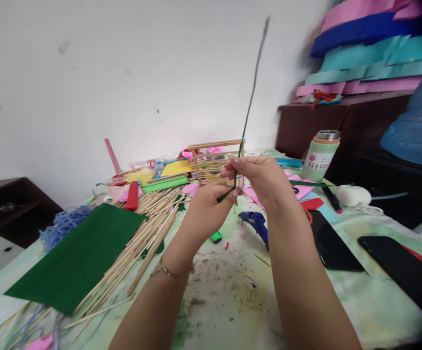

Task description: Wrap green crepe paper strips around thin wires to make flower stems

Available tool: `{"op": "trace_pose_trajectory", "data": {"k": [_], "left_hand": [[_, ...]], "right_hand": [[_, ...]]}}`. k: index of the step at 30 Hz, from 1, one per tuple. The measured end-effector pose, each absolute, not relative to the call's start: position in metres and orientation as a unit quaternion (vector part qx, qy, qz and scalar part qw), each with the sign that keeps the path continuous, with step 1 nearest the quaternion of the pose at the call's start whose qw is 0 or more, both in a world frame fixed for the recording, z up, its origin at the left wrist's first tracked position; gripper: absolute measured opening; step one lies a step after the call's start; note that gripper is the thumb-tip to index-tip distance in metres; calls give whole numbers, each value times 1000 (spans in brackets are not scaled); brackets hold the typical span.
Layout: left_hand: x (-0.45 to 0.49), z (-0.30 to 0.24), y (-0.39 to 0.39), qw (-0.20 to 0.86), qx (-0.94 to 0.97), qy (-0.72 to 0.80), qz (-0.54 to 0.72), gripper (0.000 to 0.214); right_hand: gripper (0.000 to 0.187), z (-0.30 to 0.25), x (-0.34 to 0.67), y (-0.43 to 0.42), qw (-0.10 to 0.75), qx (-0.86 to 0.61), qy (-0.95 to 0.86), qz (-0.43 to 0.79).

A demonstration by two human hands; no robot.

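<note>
A long, thin, dark green stem (252,92) stands up at a slight tilt from between my hands. My right hand (269,180) pinches it near its lower part with thumb and fingers. Just below and to the left, my left hand (209,211) is closed on a short green strip (225,194) that meets the stem's lower end. The fingertips of both hands almost touch, and they partly hide the join. Behind them stands a small frame of wooden sticks (216,144). Below my right hand lies a blue glue gun (256,223).
On the left, a dark green sheet (76,257) and a pile of wooden sticks (138,238) lie beside blue yarn (67,223). To the right are a black phone (337,240), another dark flat object (393,262), a white ball of string (353,195) and an uncapped flask (320,158).
</note>
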State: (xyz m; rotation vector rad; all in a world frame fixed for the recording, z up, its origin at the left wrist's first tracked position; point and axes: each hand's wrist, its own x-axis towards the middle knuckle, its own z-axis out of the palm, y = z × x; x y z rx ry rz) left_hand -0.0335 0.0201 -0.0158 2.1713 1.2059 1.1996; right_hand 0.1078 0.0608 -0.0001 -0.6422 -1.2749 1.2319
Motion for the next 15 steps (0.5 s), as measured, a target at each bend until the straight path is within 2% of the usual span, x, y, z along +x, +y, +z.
{"op": "trace_pose_trajectory", "data": {"k": [5,8,11,15], "left_hand": [[-27,-27,26,5,791,462,401,25],[-25,-31,27,-52,784,477,394,24],[-28,-28,26,2,785,457,418,24],[-38,-16,23,197,764,431,439,24]], "right_hand": [[27,-3,95,65,630,-335,-538,449],[32,-4,89,64,646,-360,-529,416],[36,-3,88,61,634,-355,-525,443],[33,-3,96,60,573,-260,-571,528]]}}
